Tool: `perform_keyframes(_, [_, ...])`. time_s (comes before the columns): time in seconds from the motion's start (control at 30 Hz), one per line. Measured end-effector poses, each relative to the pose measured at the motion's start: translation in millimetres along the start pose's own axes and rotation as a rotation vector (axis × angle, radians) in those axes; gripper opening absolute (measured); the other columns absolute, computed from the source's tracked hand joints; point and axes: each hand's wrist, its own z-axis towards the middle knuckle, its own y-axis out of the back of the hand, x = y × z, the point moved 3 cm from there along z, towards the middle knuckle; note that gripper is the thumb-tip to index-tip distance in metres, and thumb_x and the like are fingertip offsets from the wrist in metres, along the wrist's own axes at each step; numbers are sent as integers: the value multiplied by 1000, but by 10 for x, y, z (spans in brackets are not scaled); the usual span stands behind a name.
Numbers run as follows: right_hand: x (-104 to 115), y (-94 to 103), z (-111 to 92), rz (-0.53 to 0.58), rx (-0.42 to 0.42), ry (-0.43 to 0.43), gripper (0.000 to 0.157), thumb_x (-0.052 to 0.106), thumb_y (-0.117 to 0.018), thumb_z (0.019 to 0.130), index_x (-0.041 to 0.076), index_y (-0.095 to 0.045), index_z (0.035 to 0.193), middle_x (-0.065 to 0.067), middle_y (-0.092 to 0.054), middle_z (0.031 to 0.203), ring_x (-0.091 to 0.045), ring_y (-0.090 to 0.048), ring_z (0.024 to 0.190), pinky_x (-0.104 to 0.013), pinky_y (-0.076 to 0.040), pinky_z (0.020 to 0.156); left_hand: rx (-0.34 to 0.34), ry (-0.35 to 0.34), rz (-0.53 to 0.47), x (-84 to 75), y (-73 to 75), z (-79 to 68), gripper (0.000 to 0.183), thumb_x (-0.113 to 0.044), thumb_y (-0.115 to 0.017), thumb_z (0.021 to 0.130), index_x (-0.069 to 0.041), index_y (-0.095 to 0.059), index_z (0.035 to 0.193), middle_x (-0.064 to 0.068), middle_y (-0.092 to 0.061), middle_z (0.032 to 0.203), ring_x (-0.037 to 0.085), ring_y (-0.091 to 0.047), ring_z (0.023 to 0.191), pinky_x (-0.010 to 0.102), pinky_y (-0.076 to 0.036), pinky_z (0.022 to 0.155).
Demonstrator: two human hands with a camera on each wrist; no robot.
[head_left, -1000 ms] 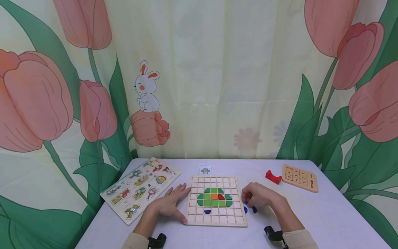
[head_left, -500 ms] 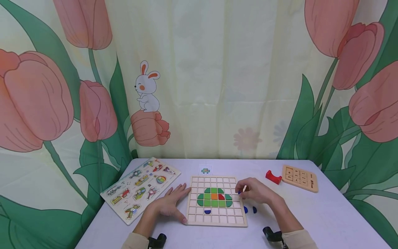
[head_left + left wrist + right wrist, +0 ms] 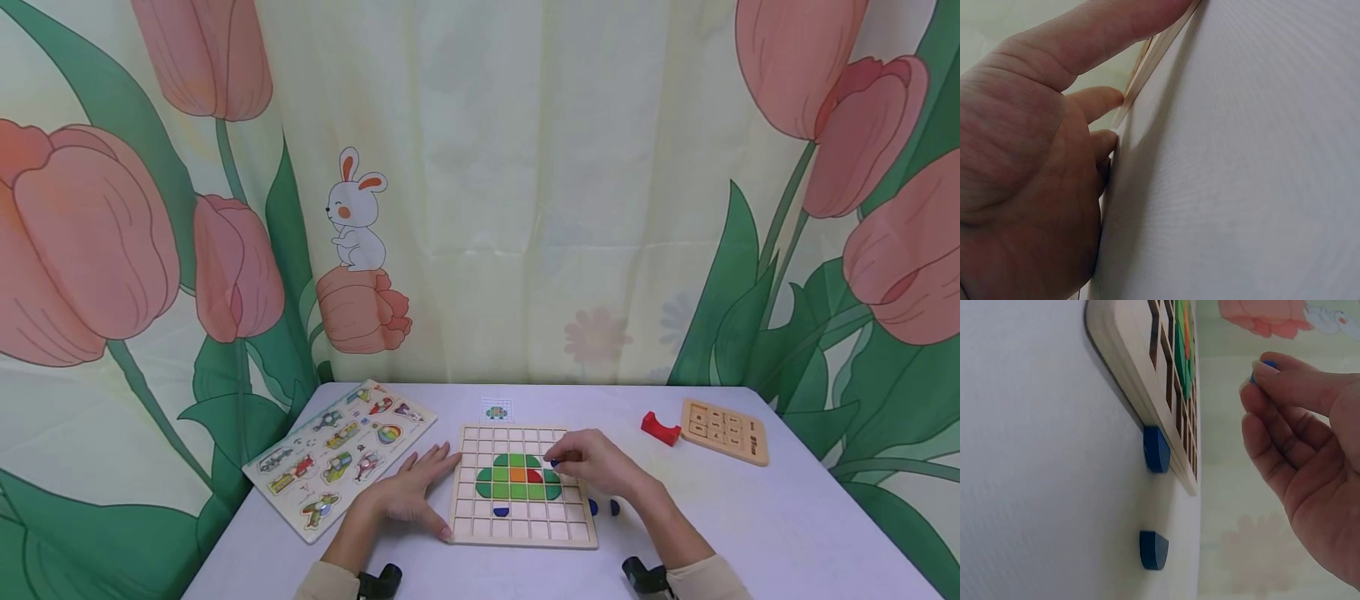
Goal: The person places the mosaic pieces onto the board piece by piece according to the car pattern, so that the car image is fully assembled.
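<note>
A wooden grid board (image 3: 523,533) lies mid-table, with green, orange and red pieces (image 3: 517,475) set in its cells. One blue half-round piece (image 3: 501,512) sits in a lower cell. My right hand (image 3: 596,461) is over the board's right side and pinches a small blue piece (image 3: 1269,364) between thumb and fingers, most of it covered. Two more blue pieces lie by the board's right edge: a nearer one (image 3: 1156,450) against the edge and another (image 3: 1154,550) farther off. With fingers spread, my left hand (image 3: 412,496) rests at the board's left edge, thumb at its lower left corner.
A picture puzzle board (image 3: 337,458) lies at the left. Behind the grid board is a small pattern card (image 3: 497,410). A red curved block (image 3: 660,428) and a wooden number board (image 3: 724,430) are at the back right. A floral curtain (image 3: 480,208) hangs behind the table.
My right hand has lifted a blue piece from beside the board and moved left with it, over the grid. The left hand has stayed in place.
</note>
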Motion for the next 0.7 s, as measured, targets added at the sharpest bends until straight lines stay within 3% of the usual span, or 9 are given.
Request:
perform_keyframes(0.4, [177,-164,107,-14,46,69,18,7,-69,98,9,-81,112,1,-69,103,-16,-61,97,-16,-56,80,-2,1,1,-22,4,-14,124,-56,-93,63,-25,-30,166,11,-13,176,35,-5,164,64,1,130])
perform_keyframes(0.57, [243,-264,184,4,59,78,17,4,-70,97,10,-81,109,-3,-75,106,-15,-63,96,-17,-57,84,-1,-1,8,-12,1,-15,125,-57,-92,63,-24,-29,166,11,-13,176,35,-5,164,64,1,130])
perform_keyframes(0.7, [285,-356,248,32,75,68,11,4,-73,95,8,-77,104,-3,-76,98,-13,-63,88,-20,-56,80,-2,-1,5,-10,3,-10,125,-57,-92,63,-25,-29,166,12,-13,176,35,-5,164,64,1,130])
